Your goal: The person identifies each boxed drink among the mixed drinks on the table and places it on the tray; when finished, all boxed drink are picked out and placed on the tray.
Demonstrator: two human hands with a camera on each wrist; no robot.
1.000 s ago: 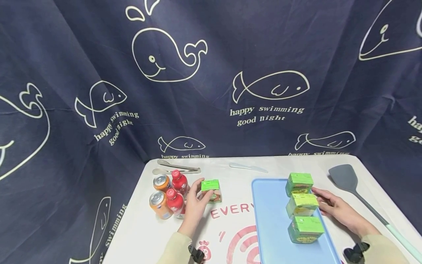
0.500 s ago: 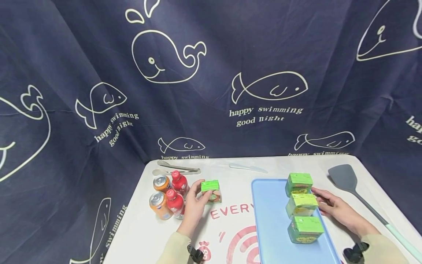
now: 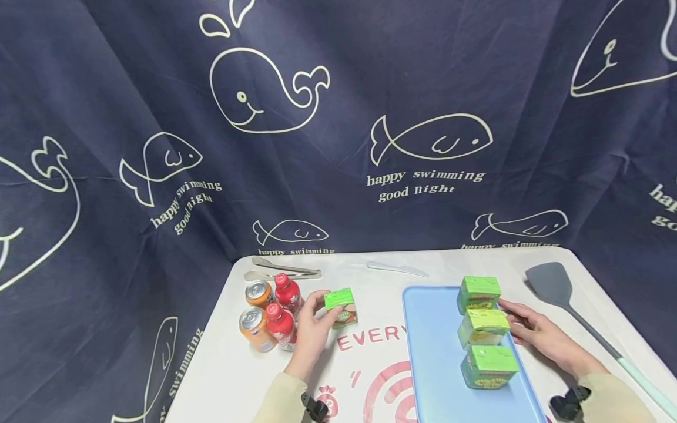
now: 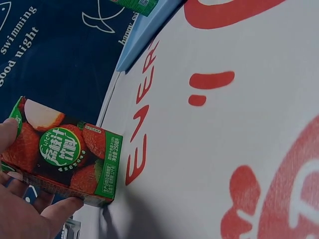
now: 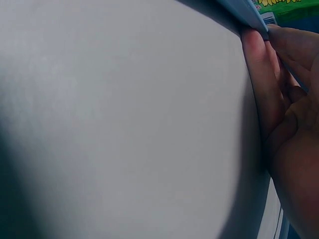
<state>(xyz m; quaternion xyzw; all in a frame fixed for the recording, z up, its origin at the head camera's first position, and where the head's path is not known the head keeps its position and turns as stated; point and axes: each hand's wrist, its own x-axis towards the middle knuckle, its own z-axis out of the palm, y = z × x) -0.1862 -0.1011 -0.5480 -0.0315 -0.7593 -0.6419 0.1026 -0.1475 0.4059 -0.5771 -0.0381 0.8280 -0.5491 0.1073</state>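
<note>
My left hand (image 3: pixel 312 332) grips a green-topped juice carton (image 3: pixel 346 314) left of the tray, thumb and fingers on its sides. Lychees and Chinese lettering show on this carton (image 4: pixel 65 149) in the left wrist view, where it appears close to the white table. At the right side of the blue tray (image 3: pixel 433 358), my right hand (image 3: pixel 547 341) pinches the rim between thumb and fingers, as the right wrist view shows. Three more cartons stand in a row on the tray: a green one (image 3: pixel 478 294) at the back, a yellow-green one (image 3: pixel 483 329), and a green one (image 3: pixel 489 369) in front.
Two red-capped bottles (image 3: pixel 281 323) and two orange cans (image 3: pixel 256 332) stand close to my left hand's outer side. Metal tongs (image 3: pixel 285 271) and a pale knife (image 3: pixel 398 269) lie at the back. Along the right side lies a grey spatula (image 3: pixel 552 285). A dark curtain (image 3: pixel 338 176) hangs behind.
The carton in my left hand has turned slightly and shifted a little. My right hand stays at the tray's rim.
</note>
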